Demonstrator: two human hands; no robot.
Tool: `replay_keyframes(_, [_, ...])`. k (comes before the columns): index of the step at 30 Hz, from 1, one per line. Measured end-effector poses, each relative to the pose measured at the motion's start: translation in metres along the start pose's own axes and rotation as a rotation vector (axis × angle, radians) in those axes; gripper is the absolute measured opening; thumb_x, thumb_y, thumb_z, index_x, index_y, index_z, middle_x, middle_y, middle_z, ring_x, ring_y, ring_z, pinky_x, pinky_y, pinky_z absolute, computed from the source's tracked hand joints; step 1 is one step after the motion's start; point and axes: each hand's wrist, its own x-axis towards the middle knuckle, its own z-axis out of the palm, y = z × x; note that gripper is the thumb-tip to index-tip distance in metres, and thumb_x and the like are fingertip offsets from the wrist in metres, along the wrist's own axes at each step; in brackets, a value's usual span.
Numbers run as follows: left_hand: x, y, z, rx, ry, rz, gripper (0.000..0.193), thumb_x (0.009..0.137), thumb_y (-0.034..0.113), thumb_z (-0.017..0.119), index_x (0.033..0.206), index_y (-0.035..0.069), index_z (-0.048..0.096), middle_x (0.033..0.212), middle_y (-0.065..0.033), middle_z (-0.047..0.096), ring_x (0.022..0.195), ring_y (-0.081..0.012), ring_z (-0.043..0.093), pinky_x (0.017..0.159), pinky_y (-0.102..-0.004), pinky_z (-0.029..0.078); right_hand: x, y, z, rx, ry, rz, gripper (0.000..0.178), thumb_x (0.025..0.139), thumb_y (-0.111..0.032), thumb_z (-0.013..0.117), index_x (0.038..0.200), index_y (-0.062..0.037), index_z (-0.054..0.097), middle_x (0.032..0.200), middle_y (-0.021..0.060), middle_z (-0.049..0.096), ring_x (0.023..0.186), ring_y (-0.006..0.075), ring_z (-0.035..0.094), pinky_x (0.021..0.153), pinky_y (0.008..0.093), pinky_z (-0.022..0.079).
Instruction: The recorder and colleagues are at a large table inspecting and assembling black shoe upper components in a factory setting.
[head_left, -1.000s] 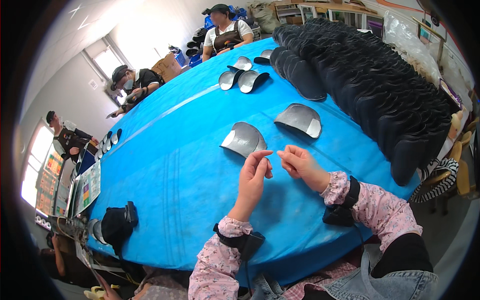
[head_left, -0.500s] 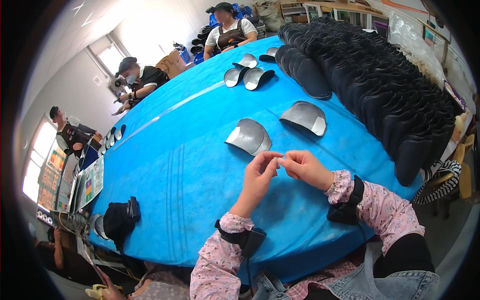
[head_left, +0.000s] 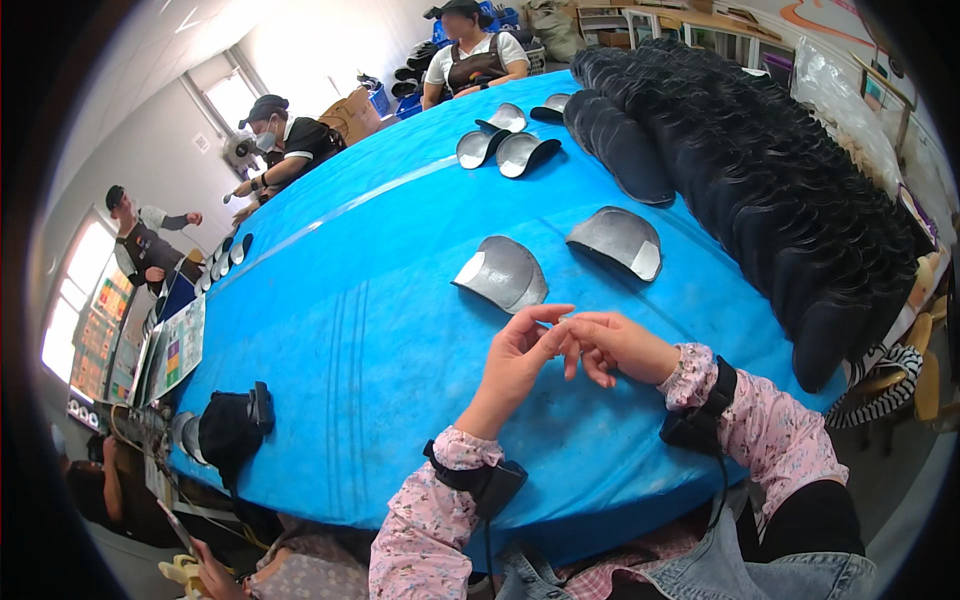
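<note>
My left hand (head_left: pixel 522 358) and my right hand (head_left: pixel 622 346) meet above the blue-covered table (head_left: pixel 400 400). Their thumbs and forefingers are pinched together around something tiny and pale, too small to name. The other fingers of my right hand are loosely spread. Just beyond my left hand lies a curved grey piece (head_left: pixel 503 272) with a white patch at its left end. A second curved grey piece (head_left: pixel 618 243), its white patch on the right, rests beyond my right hand. Neither hand touches these pieces.
A large heap of black, sole-shaped pieces (head_left: pixel 730 170) fills the right side. Several smaller curved pieces (head_left: pixel 515 150) lie farther back. A black cap-like item (head_left: pixel 230 425) sits at the left edge. Co-workers (head_left: pixel 290 150) are along the far and left sides.
The fingers of my right hand have uncurled and now extend past my left fingertips. The pinch stays in about the same place. The view has shifted slightly.
</note>
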Motion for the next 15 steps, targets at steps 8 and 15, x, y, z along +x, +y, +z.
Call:
replay_keyframes(8, [0.004, -0.009, -0.006, 0.221, -0.005, 0.160, 0.017, 0.088, 0.009, 0.054, 0.099, -0.001, 0.061, 0.088, -0.0030, 0.053, 0.072, -0.0085, 0.054, 0.065, -0.0222, 0.045, 0.003, 0.005, -0.005, 0.120, -0.149, -0.006, 0.036, 0.092, -0.036, 0.040, 0.090, -0.0028, 0.054, 0.074, 0.0091, 0.061, 0.049, 0.0100, 0.053, 0.043, 0.0193, 0.041])
replay_keyframes(15, [0.002, -0.004, -0.004, 0.335, 0.014, 0.201, 0.014, 0.087, 0.009, 0.055, 0.096, 0.001, 0.063, 0.087, -0.0033, 0.053, 0.075, -0.0097, 0.054, 0.065, -0.0222, 0.044, 0.004, 0.007, -0.006, 0.139, -0.173, -0.004, 0.039, 0.091, -0.038, 0.039, 0.089, -0.0029, 0.055, 0.075, 0.0081, 0.062, 0.055, 0.0095, 0.055, 0.049, 0.0199, 0.043])
